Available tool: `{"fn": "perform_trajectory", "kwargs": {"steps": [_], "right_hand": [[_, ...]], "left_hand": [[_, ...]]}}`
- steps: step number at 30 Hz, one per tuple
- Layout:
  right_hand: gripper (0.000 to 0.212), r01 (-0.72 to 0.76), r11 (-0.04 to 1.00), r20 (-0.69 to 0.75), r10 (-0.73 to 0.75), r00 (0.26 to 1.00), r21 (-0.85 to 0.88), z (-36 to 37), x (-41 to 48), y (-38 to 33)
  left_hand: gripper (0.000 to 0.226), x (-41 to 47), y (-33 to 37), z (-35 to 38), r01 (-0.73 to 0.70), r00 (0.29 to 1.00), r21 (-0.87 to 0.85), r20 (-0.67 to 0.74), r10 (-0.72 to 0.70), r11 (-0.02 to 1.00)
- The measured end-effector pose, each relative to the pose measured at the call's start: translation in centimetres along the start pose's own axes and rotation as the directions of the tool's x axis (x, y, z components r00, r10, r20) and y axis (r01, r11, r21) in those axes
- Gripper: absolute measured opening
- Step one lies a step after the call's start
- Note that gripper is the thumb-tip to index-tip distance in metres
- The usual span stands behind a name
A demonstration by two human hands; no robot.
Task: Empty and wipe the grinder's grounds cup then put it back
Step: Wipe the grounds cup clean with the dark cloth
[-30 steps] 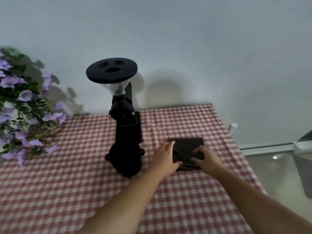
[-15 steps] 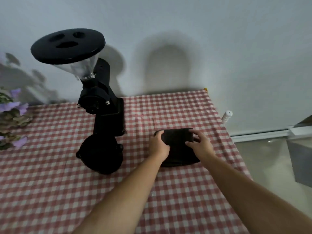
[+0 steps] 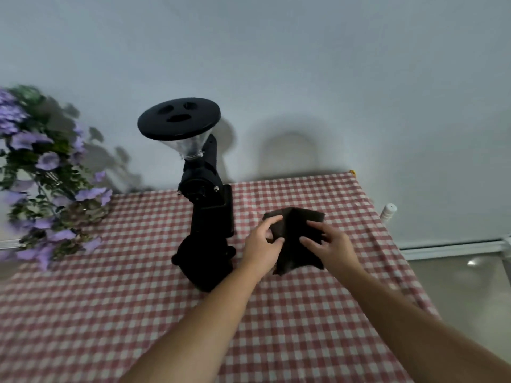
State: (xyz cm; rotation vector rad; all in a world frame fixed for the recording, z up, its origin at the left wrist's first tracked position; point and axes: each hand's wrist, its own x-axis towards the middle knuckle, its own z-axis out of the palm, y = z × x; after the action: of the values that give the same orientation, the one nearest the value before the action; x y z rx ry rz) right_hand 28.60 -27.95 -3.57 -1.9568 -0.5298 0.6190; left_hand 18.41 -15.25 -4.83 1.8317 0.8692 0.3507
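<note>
Worktop [image 3: 166, 313] with red-check cover runs up to the wall; everything placed relative to the grinder [image 3: 206, 217]. Grinder is black, upright near the back edge, with its lidded clear hopper [image 3: 181, 124] on top. Purple flower plant [image 3: 41, 172] sits well to the grinder's left. Small white bottle [image 3: 388, 212] far right of it, off the worktop edge.

Grounds cup [image 3: 203, 261]: looks like the round black part at the grinder's base, in front and below the body. Too dark to tell whether it's seated or just standing there. No hand on it.

Dark cloth [image 3: 294, 239], just right of the grinder. A second ago it lay flat and folded on the worktop under both hands. Now it's lifted and opening out, creased down the middle, lower edge hanging free.

Left hand [image 3: 262, 247] pinches the cloth's left half, fingers curled on it. Right hand [image 3: 330, 241] grips the right half, fingers spread over its face.

Read: cloth is being readied for the wipe. Whether the cup has been emptied, can't tell from here. My guess is one hand has to free up and go left to the cup next.
</note>
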Motion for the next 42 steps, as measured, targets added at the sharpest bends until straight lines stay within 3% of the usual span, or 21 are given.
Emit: {"fn": "perform_trajectory", "kwargs": {"steps": [4,8,10,16,20,25,31,34,38,42], "right_hand": [[0.063,0.095,0.994,0.048,-0.093,0.994,-0.047,3.0,-2.1,-2.9],[0.028,0.158,0.987,0.057,-0.157,0.986,-0.003,5.8,-3.4,-5.5],[0.020,0.148,0.989,0.041,-0.148,0.988,-0.003,7.0,-3.6,-6.3],[0.035,0.248,0.944,0.054,-0.243,0.969,-0.217,12.2,-4.1,-8.8],[0.051,0.352,0.828,0.221,-0.281,0.934,-0.436,13.9,-3.7,-7.4],[0.053,0.432,0.627,0.407,-0.193,0.893,-0.649,17.4,-4.0,-6.2],[0.052,0.502,0.611,0.467,-0.234,0.853,-0.612,16.7,-3.1,-5.9],[0.056,0.504,0.631,0.491,-0.215,0.844,-0.590,15.5,-2.8,-6.5],[0.058,0.504,0.631,0.497,-0.208,0.843,-0.590,15.4,-2.9,-7.2],[0.058,0.490,0.683,0.555,-0.148,0.819,-0.542,15.8,-4.2,-6.7]], "left_hand": [[0.057,-1.7,1.5,-3.2,0.002,0.998,-0.198,0.064,0.011,0.980],[0.062,-3.0,2.0,-6.9,-0.002,0.993,-0.209,0.111,0.026,0.978],[0.059,-3.4,1.7,-9.4,-0.010,0.995,-0.150,0.094,0.025,0.989],[0.057,-4.1,-3.6,-17.6,-0.021,0.999,0.221,-0.022,0.026,0.975],[0.084,-4.2,-6.1,-18.2,-0.050,0.995,0.483,0.098,0.003,0.874],[0.109,-4.0,-9.2,-19.1,-0.045,0.973,0.543,0.213,-0.086,0.838],[0.111,-2.9,-9.5,-17.8,-0.072,0.982,0.604,0.181,-0.049,0.793],[0.117,-3.7,-9.4,-16.7,-0.003,0.986,0.545,0.141,-0.088,0.839],[0.105,-5.5,-10.0,-14.6,-0.045,0.997,0.463,0.072,0.013,0.885],[0.107,-6.1,-10.5,-15.1,0.070,0.993,0.474,0.047,-0.104,0.878]]}}
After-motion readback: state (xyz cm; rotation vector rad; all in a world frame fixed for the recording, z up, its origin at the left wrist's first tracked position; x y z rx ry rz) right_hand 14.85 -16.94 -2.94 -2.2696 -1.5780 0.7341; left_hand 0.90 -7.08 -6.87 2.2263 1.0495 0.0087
